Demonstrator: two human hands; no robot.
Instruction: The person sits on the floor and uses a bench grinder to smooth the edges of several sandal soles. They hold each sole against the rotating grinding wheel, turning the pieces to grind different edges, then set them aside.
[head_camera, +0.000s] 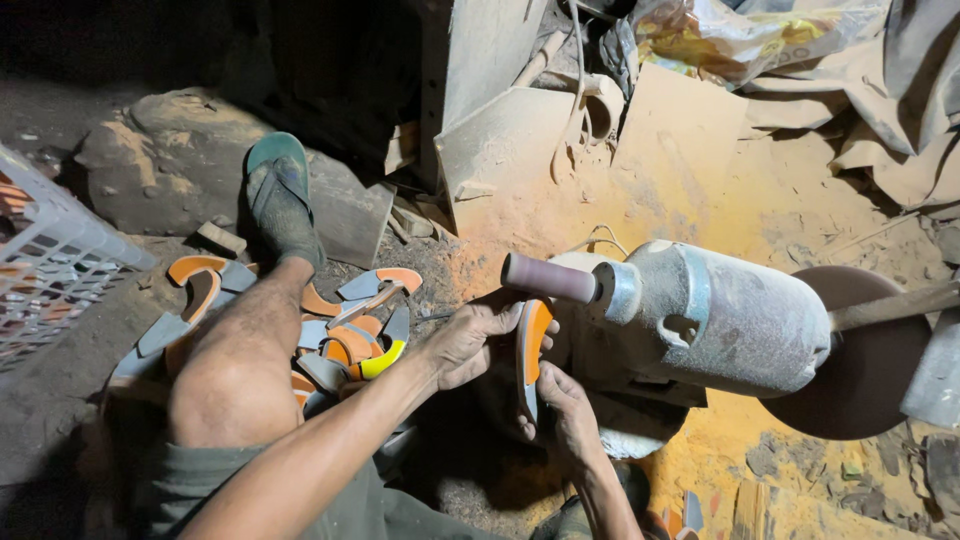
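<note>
1. We see the left hand (468, 345) gripping the upper part of an orange-and-grey sole (531, 355), fingers wrapped over its edge.
2. The right hand (566, 405) holds the lower end of the same sole, fingers closed around it from below.
3. The sole stands on edge between the two hands, just under the drum (549, 278), a pinkish sanding cylinder. We cannot tell whether sole and drum touch.
4. The drum juts out of a dusty grey motor (725, 318), which has a brown disc (868, 370) at its far end.
5. To the left, by the bare knee (235, 375), lies a pile (340, 335) of cut sole pieces in orange, grey and yellow.
6. The foot (283, 215) wears a green sandal and rests against a rock (160, 165).
7. A white crate (50, 270) sits at the left edge.
8. Orange dust coats the floor (720, 190) behind the motor, and a crumpled bag (745, 35) lies at the top.
</note>
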